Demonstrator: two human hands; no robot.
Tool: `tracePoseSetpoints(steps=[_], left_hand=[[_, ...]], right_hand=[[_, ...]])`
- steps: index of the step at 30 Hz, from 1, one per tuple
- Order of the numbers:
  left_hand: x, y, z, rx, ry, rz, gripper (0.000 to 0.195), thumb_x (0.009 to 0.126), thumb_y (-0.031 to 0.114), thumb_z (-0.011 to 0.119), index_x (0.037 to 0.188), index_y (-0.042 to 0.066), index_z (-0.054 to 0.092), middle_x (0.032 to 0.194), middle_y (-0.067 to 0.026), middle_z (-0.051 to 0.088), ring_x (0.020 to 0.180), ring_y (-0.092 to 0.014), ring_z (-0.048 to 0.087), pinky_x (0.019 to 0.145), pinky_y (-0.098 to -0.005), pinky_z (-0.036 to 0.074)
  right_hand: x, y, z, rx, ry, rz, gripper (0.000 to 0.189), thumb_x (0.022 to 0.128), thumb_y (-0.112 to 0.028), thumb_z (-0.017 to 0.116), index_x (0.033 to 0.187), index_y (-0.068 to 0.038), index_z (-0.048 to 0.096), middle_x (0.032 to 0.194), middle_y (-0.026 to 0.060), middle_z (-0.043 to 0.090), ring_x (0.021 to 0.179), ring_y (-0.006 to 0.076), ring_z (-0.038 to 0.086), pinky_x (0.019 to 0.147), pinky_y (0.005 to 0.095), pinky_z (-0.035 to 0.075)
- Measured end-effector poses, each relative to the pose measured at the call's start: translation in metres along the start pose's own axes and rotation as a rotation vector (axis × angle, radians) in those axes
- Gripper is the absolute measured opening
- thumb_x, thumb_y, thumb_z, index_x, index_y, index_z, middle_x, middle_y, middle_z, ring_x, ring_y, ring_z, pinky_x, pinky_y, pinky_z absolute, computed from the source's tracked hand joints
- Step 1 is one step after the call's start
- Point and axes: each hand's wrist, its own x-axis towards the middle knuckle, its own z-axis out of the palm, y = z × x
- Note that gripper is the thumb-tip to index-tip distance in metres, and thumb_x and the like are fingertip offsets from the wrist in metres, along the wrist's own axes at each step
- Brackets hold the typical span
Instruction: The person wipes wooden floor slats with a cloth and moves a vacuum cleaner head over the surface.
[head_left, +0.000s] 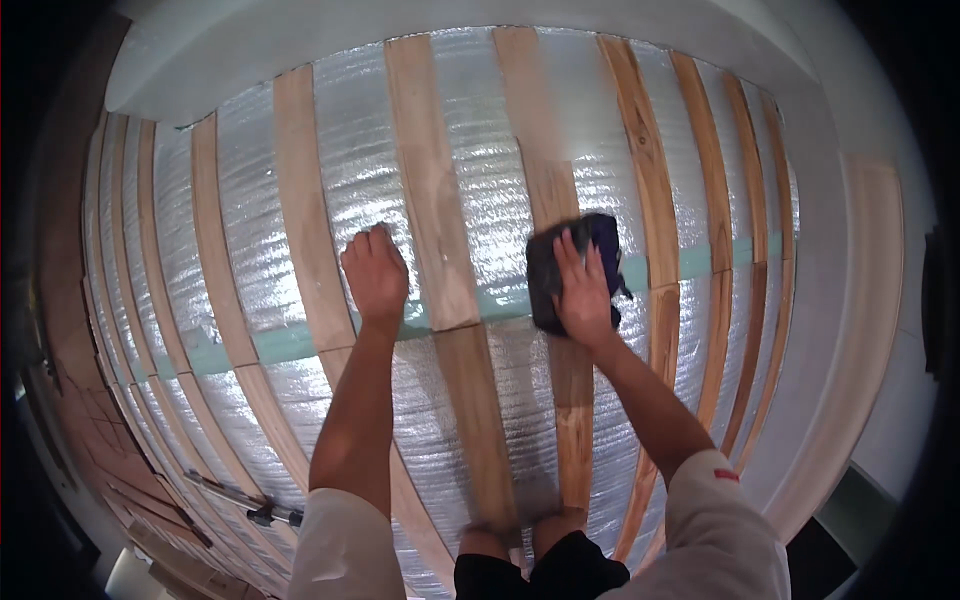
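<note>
My right hand (583, 300) lies across a black fabric pouch (546, 281), its fingers spread over the top. A dark purple side and a short strap show at the pouch's right. Beneath the pouch runs a wooden slat (555, 199). To the left, my left hand (376, 276) is held with curled fingers above the silver foil sheet (360, 172), between two slats. Nothing shows in that hand, though its palm is hidden. A strip of pale green tape (499, 300) crosses the foil near both hands.
Several more wooden slats (300, 187) run in rows over the foil. A metal bar with black fittings (259, 510) lies at lower left. Brown sheet material (82, 405) borders the left side, with a white wall (480, 15) at the far edge. My knees (487, 536) are at the bottom.
</note>
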Motion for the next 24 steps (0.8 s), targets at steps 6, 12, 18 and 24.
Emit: tracePoseSetpoints(steps=[6,12,18,24], left_hand=[[0.001,-0.02,-0.011,-0.029,-0.007,-0.017,0.035,0.089,0.005,0.061,0.124,0.003,0.061,0.106,-0.0164,0.058,0.099,-0.037,0.055,0.089,-0.0494,0.043],[0.016,0.021,0.026,-0.156,-0.036,0.012,0.039,0.087,0.005,0.062,0.126,0.001,0.06,0.108,-0.0174,0.059,0.101,-0.037,0.055,0.091,-0.0496,0.043],[-0.001,-0.025,-0.012,-0.081,0.013,0.009,0.038,0.083,0.002,0.063,0.121,-0.002,0.061,0.107,-0.0198,0.062,0.096,-0.038,0.059,0.085,-0.0511,0.046],[0.008,-0.016,-0.001,-0.105,0.063,0.048,0.031,0.084,-0.001,0.061,0.115,-0.002,0.062,0.101,-0.0186,0.061,0.089,-0.036,0.06,0.078,-0.0493,0.047]], right_hand=[[0.295,0.035,0.04,0.004,0.534,-0.26,0.045,0.09,-0.016,0.069,0.133,-0.003,0.059,0.124,0.0194,0.064,0.112,0.0389,0.06,0.098,0.0491,0.048],[0.377,0.134,0.024,-0.484,0.446,-0.279,0.029,0.094,-0.015,0.058,0.12,-0.001,0.062,0.112,0.0155,0.064,0.099,0.0317,0.062,0.09,0.0421,0.052],[0.133,-0.015,0.012,-0.014,-0.007,0.044,0.078,0.084,-0.014,0.076,0.154,-0.004,0.044,0.164,0.0138,0.038,0.142,0.0471,0.042,0.122,0.0501,0.033],[0.247,0.037,0.017,-0.06,0.114,-0.066,0.08,0.089,-0.021,0.073,0.158,-0.004,0.036,0.165,0.0173,0.036,0.144,0.0509,0.038,0.125,0.0533,0.026]])
